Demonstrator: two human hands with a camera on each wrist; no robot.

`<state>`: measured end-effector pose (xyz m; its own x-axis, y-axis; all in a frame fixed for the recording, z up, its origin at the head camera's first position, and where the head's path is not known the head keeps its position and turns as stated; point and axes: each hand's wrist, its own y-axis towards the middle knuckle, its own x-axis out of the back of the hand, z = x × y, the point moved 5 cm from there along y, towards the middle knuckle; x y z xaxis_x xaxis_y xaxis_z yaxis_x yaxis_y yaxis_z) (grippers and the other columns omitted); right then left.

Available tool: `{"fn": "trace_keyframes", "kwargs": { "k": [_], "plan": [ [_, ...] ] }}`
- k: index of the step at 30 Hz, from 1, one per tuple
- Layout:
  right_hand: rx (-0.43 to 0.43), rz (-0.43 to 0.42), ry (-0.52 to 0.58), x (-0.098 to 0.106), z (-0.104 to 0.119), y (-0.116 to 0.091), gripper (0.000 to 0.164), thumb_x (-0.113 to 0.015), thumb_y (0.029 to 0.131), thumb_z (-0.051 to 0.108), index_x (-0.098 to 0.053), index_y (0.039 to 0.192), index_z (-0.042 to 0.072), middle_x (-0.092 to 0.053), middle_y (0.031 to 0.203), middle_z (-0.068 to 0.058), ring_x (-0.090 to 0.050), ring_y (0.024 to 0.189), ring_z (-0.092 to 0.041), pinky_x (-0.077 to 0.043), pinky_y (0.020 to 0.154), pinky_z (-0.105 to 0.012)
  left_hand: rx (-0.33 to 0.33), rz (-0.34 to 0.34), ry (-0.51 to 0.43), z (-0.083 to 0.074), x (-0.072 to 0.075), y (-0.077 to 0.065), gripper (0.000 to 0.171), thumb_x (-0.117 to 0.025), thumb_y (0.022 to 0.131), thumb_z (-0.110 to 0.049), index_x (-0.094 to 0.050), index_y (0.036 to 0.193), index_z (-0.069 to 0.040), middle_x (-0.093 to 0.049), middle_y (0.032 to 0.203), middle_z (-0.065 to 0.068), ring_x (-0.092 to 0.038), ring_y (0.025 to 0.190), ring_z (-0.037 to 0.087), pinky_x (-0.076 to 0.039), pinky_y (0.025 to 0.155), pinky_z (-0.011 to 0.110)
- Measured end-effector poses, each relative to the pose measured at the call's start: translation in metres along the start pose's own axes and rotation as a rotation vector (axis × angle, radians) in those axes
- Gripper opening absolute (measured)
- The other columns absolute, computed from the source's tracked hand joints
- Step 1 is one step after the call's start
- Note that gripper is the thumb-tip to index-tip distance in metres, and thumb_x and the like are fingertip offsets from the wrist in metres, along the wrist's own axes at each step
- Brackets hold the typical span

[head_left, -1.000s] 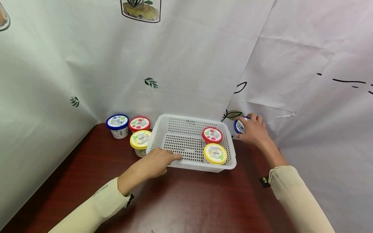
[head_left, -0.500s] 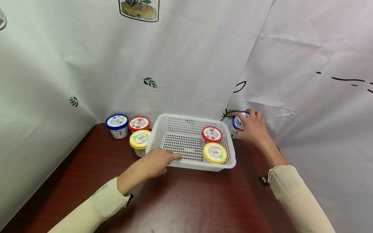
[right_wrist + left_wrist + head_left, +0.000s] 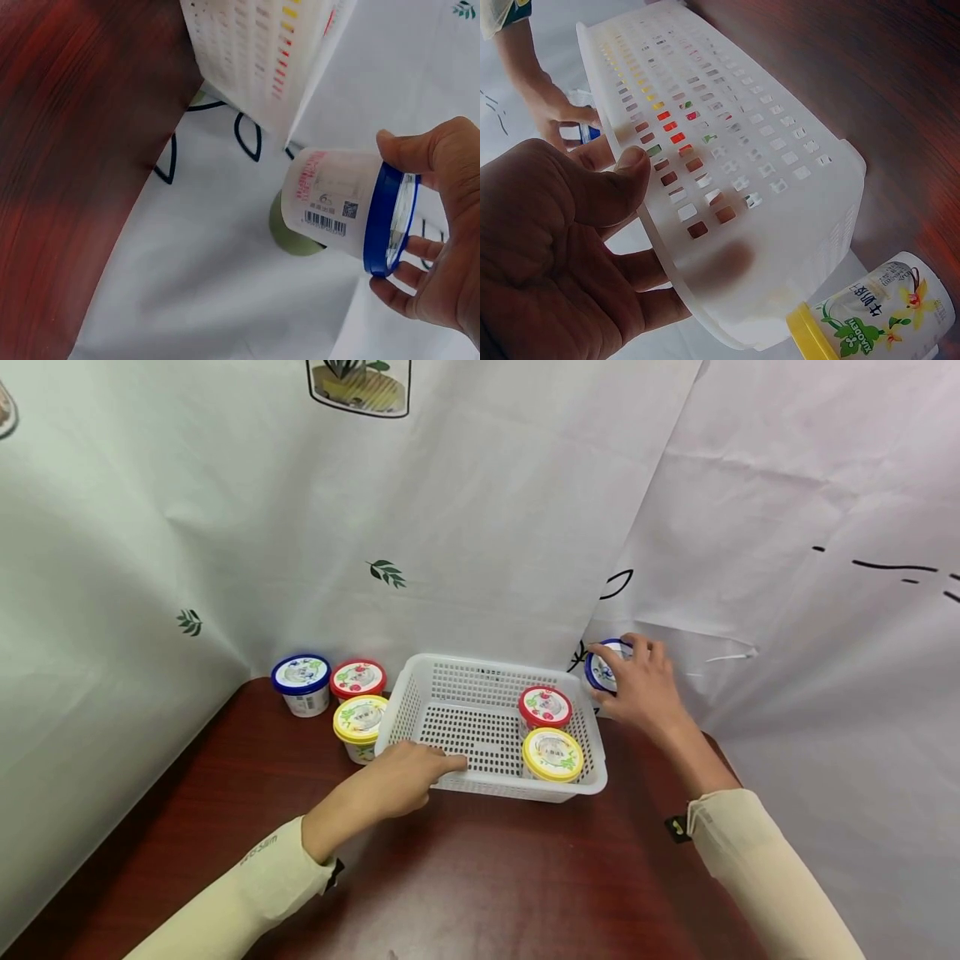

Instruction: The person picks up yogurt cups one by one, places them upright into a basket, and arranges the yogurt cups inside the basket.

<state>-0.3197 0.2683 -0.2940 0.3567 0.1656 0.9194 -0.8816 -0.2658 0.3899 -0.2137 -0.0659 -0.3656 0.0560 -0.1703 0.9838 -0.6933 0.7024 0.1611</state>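
My right hand (image 3: 641,685) holds a white tub with a blue lid (image 3: 341,199), thumb and fingertips spread around the lid's edge. In the right wrist view the tub shows its barcode side and hangs beside the basket's end. The near left rim of the white plastic basket (image 3: 480,718) is gripped by my left hand (image 3: 405,777); in the left wrist view the thumb lies on the perforated wall and the other fingers go behind the rim. Inside the basket, at its right end, stand a red-lidded tub (image 3: 546,706) and a yellow-lidded tub (image 3: 553,755).
Left of the basket stand a blue-lidded tub (image 3: 302,683), a red-lidded tub (image 3: 359,679) and a yellow-lidded tub (image 3: 360,720), the yellow one close against the basket. A white printed cloth (image 3: 480,510) rises behind the dark red wooden table (image 3: 517,877).
My right hand has moved up and left with the blue-lidded tub, bringing it closer to the basket's right end. The left hand and the basket have stayed in place.
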Motion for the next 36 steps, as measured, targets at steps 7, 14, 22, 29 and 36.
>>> {"fn": "trace_keyframes", "kwargs": {
  "k": [7, 14, 22, 29, 36],
  "plan": [
    [0.073, -0.006, -0.010, 0.003, 0.018, 0.000, 0.071, -0.082, 0.096, 0.032, -0.057, 0.162, 0.026, -0.040, 0.165, -0.036, -0.039, 0.146, -0.062, -0.039, 0.116, -0.080, -0.010, -0.014, 0.002, 0.000, -0.001, 0.000, 0.049, -0.084, 0.085, 0.007, -0.074, 0.124, -0.021, -0.077, 0.088, 0.000, -0.062, 0.074, 0.016, -0.052, 0.069, 0.035],
    [0.113, -0.014, 0.018, 0.003, 0.029, -0.001, 0.072, -0.085, 0.094, 0.032, -0.058, 0.161, 0.026, -0.040, 0.165, -0.035, -0.039, 0.145, -0.060, -0.038, 0.116, -0.080, -0.026, -0.036, 0.018, -0.001, 0.000, 0.000, 0.049, -0.084, 0.084, 0.008, -0.074, 0.121, -0.021, -0.078, 0.086, 0.000, -0.064, 0.073, 0.015, -0.051, 0.068, 0.035],
    [0.162, -0.018, 0.015, 0.002, 0.045, -0.003, 0.073, -0.088, 0.093, 0.034, -0.059, 0.161, 0.026, -0.041, 0.166, -0.033, -0.040, 0.145, -0.058, -0.043, 0.115, -0.077, -0.015, -0.033, 0.016, -0.002, 0.001, 0.000, 0.047, -0.084, 0.084, 0.007, -0.074, 0.121, -0.021, -0.077, 0.086, 0.001, -0.061, 0.072, 0.015, -0.050, 0.067, 0.035],
    [0.181, -0.015, 0.014, 0.001, 0.056, -0.002, 0.073, -0.087, 0.094, 0.035, -0.059, 0.161, 0.028, -0.042, 0.166, -0.033, -0.041, 0.145, -0.056, -0.043, 0.116, -0.075, -0.012, -0.037, 0.016, -0.002, 0.001, 0.000, 0.048, -0.084, 0.084, 0.008, -0.074, 0.121, -0.021, -0.077, 0.085, 0.000, -0.062, 0.072, 0.016, -0.050, 0.067, 0.036],
    [0.206, 0.009, 0.016, -0.003, 0.068, -0.005, 0.073, -0.086, 0.096, 0.038, -0.059, 0.162, 0.030, -0.040, 0.169, -0.032, -0.039, 0.150, -0.057, -0.044, 0.116, -0.077, -0.017, -0.038, 0.016, -0.001, 0.000, 0.000, 0.049, -0.084, 0.083, 0.009, -0.074, 0.121, -0.021, -0.078, 0.087, 0.001, -0.067, 0.075, 0.017, -0.053, 0.068, 0.037]
  ]
}}
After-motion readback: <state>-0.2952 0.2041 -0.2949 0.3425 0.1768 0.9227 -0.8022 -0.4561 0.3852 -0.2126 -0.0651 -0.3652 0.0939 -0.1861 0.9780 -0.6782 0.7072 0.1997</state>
